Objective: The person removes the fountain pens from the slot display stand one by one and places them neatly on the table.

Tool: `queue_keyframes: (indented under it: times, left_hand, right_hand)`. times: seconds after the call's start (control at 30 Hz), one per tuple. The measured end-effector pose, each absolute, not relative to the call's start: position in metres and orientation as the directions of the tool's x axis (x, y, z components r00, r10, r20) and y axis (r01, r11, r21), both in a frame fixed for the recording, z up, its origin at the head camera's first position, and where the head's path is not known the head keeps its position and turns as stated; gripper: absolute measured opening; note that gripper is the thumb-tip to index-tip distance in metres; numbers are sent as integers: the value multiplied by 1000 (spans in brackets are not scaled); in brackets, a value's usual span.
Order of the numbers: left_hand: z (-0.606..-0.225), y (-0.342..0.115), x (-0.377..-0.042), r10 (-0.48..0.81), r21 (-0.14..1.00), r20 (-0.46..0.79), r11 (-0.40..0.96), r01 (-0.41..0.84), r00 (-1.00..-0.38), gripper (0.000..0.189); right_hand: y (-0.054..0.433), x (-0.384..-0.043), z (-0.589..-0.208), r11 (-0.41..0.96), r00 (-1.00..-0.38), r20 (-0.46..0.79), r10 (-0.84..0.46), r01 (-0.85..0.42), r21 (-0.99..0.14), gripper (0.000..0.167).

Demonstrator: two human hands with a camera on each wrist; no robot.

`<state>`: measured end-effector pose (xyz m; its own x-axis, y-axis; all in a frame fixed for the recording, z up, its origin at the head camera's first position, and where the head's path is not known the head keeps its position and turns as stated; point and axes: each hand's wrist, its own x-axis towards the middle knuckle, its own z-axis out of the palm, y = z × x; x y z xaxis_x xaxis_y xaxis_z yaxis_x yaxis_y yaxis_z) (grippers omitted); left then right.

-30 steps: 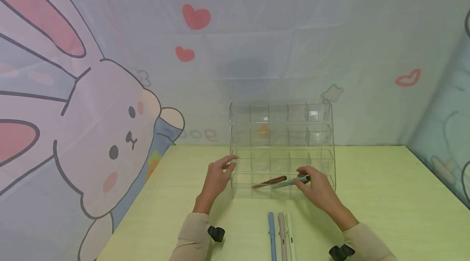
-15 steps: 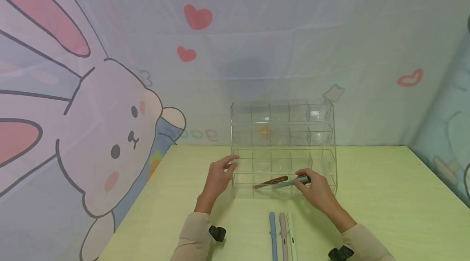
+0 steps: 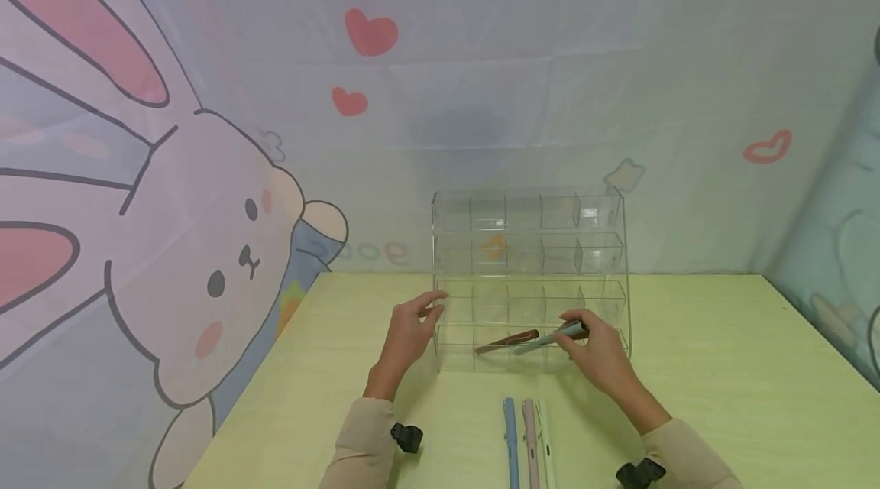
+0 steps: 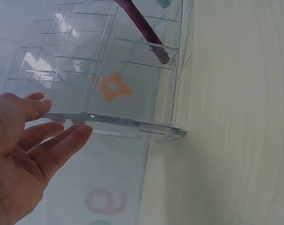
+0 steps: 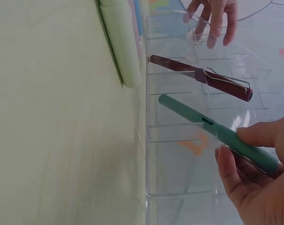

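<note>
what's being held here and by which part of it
The right hand pinches the green pen near its clip end; the left hand grips the clear rack by its left side panel.

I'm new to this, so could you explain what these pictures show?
There's no robot here, just a person working bare-handed. The wide picture comes from a camera worn on the head; the closer two from small black cameras on the wrists. On the table stands a clear tiered rack, and a blue pen, a pinkish pen and a pale green pen lie in front of it. The left hand holds the rack's side. The right hand holds a teal pen slanting at the bottom row, where a dark red pen rests.
</note>
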<state>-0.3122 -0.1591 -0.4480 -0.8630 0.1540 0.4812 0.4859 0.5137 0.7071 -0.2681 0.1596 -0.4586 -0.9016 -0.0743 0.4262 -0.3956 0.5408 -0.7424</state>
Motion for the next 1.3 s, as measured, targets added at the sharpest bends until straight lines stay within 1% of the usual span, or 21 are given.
queue_keyframes:
  times: [0.63, 0.97, 1.07, 1.2, 1.3]
  left_hand:
    - [-450, -161, -314, 158, 703, 484, 515, 490, -861, 27]
    - [-449, -161, -313, 154, 709, 486, 506, 491, -860, 27]
    - [-449, -161, -313, 154, 710, 485, 506, 490, -861, 27]
    - [-450, -161, -313, 154, 710, 484, 506, 489, -862, 27]
    - [-450, -161, -313, 154, 710, 485, 505, 491, -861, 27]
  right_hand:
    - [162, -257, -430, 477, -817, 577, -18, -514, -713, 32]
    - [163, -253, -419, 412, -741, 670, 31, -602, -684, 33]
    - [164, -251, -416, 383, -742, 669, 43, -606, -697, 34]
    - [164, -248, -412, 381, -755, 654, 46, -592, -710, 37]
    - [164, -246, -408, 370, -750, 660, 39, -603, -707, 44]
